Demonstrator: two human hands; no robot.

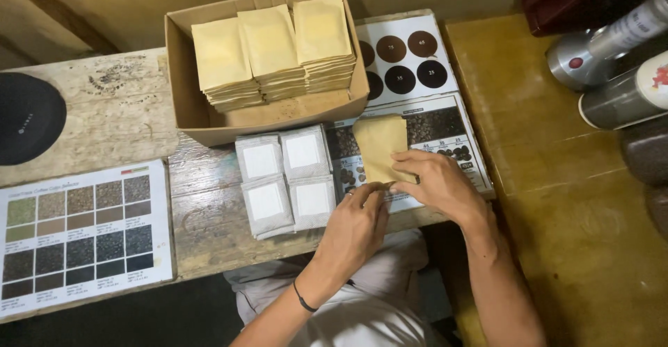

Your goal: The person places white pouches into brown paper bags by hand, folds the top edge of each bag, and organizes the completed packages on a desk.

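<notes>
Hands first, low in the middle of the frame: our left hand (356, 223), a thin dark band on its wrist, has its fingers curled in narrow and pinches the lower edge of a tan paper packet (379, 142), while our right hand (437, 182) lies over the packet's lower right corner, fingers bent and pressing it down. We judge the two-handed grip is there to keep the thin packet flat and steady against the printed chart (452, 121) it rests on, just right of centre. How tightly either thumb closes we cannot tell, since the fingers cover it.

Just left of the hands, four grey sachets with white squares (285, 176) sit in a neat two-by-two block on the wooden bench (202, 208), close by so they stay within reach. At lower left lies a card of colour swatches (80, 232), its bottom edge cut off by the frame.

Further up, in the upper middle, an open cardboard box (184, 103) holds three stacks of tan packets (271, 44) standing side by side; how deep the stacks go is hidden by the box wall. A dark round object (28, 117) is cut off at upper left, and at upper right metal cylinders (612, 55) on the yellow-brown table (557, 201) are blurred and only partly in view
</notes>
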